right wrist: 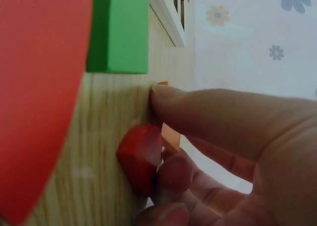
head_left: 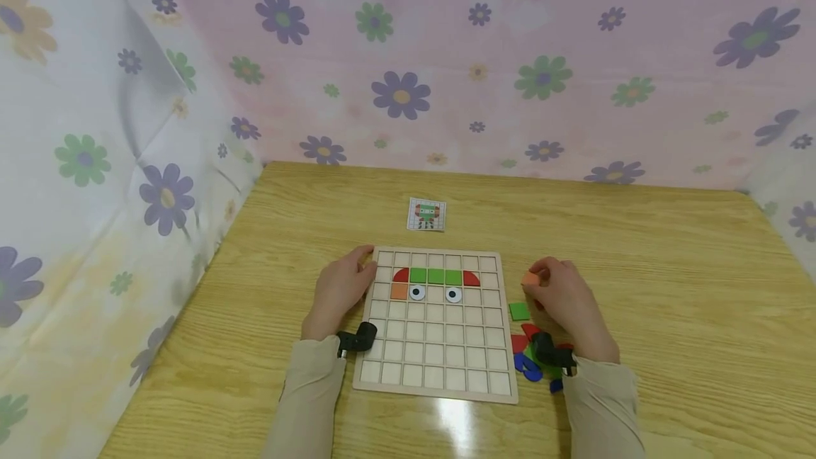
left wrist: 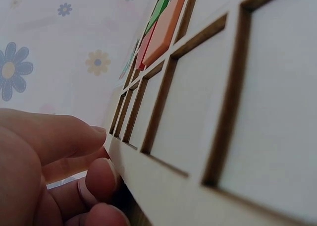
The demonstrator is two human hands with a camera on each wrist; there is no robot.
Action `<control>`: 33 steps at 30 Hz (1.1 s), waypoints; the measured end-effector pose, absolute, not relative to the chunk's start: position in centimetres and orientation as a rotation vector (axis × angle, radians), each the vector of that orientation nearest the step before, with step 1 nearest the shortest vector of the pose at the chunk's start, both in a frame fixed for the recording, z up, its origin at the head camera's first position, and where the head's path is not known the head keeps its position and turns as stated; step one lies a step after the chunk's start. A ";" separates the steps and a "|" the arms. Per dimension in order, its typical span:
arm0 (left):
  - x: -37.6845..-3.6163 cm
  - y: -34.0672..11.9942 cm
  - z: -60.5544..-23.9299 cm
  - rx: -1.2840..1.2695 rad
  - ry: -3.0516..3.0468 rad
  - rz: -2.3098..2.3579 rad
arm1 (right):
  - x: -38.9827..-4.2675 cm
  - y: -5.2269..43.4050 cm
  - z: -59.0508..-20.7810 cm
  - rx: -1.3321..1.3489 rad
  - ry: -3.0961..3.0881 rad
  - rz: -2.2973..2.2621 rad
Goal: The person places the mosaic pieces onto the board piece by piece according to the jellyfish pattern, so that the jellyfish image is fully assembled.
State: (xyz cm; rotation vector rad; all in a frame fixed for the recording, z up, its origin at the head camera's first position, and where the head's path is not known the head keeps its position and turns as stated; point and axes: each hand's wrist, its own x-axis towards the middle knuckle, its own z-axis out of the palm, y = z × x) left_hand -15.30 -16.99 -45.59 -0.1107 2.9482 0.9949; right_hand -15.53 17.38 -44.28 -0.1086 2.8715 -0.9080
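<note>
A wooden grid board (head_left: 440,397) holds several pieces: a row of green squares (head_left: 436,275) between two red quarter-circles (head_left: 471,278), with an orange square (head_left: 399,291) and two round eye pieces (head_left: 417,292) below. Against the board's left edge rests my left hand (head_left: 342,286), its thumb and loosely bent fingers touching the rim. To the right of the board, my right hand (head_left: 567,299) pinches an orange square tile (head_left: 530,279) between thumb and fingers. In the right wrist view, a red piece (right wrist: 141,159) lies beside those fingertips.
Loose pieces lie right of the board: a green square (head_left: 519,311), red pieces (head_left: 519,343) and blue curved ones (head_left: 528,367), partly hidden by the right wrist camera (head_left: 546,349). A small pattern card (head_left: 427,214) lies behind the board. Flowered cloth (head_left: 440,55) hangs at the table's back.
</note>
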 end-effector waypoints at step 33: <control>-15.3 -16.9 -45.5 -0.138 2.934 0.966 | -15.7 13.8 -44.3 -0.259 2.862 -1.051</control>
